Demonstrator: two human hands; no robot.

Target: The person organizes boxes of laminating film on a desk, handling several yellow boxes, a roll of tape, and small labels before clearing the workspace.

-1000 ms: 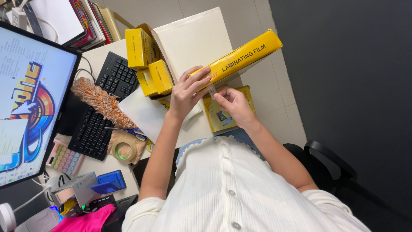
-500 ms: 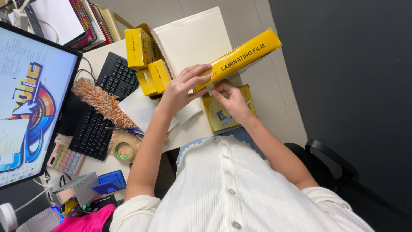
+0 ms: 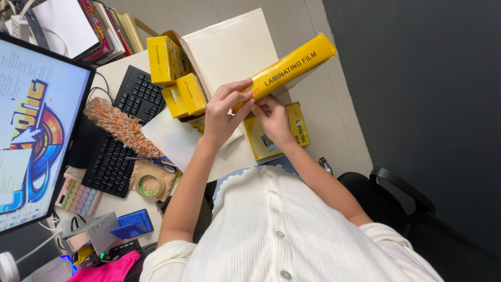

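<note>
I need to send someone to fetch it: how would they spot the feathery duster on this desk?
Start at the big monitor on the desk's left side, then move to the black keyboard beside it. The duster lies diagonally across the keys: a long, fluffy orange-brown and white plume, the only soft, shaggy thing among hard yellow boxes and gadgets.

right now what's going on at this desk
A person at a desk holds a long yellow box up with both hands. The left hand wraps its near end; the right hand has its fingers at that same end. A flat yellow pack lies below. A keyboard, duster and monitor sit to the left.
</note>
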